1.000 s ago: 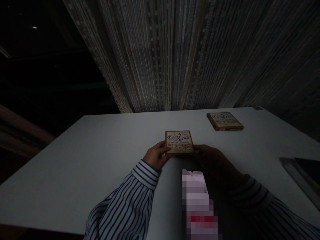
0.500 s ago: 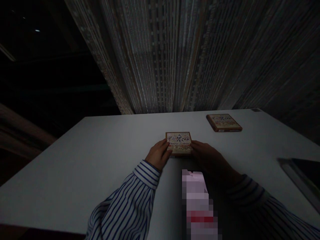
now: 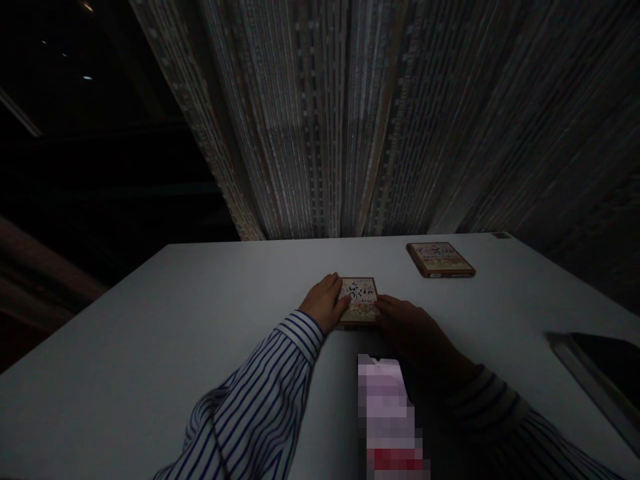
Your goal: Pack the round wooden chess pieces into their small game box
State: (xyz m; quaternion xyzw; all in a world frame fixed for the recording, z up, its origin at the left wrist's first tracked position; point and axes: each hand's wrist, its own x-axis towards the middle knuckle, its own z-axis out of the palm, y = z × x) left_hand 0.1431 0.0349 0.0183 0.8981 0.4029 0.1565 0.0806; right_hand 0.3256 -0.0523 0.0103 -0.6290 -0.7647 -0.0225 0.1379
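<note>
A flat Chinese chess box (image 3: 361,300) with dark lettering on a pale cover lies on the white table (image 3: 225,287). My left hand (image 3: 324,303) grips its left side, the thumb and fingers lying over the edge of the cover. On the opposite side, my right hand (image 3: 413,327) holds the right edge with its fingertips, the rest of that hand being in deep shadow. Just nearer than the box lies a phone (image 3: 387,393) with a lit, blurred-out screen.
A second, similar box (image 3: 441,259) lies farther back on the right. A dark book-like object (image 3: 600,367) is at the right side of the table. Behind the far edge hangs a patterned curtain (image 3: 340,133); the room is dim.
My left hand has slid farther over the box's left side and covers more of its lettering. The view has shifted slightly, so the table sits lower in the picture.
</note>
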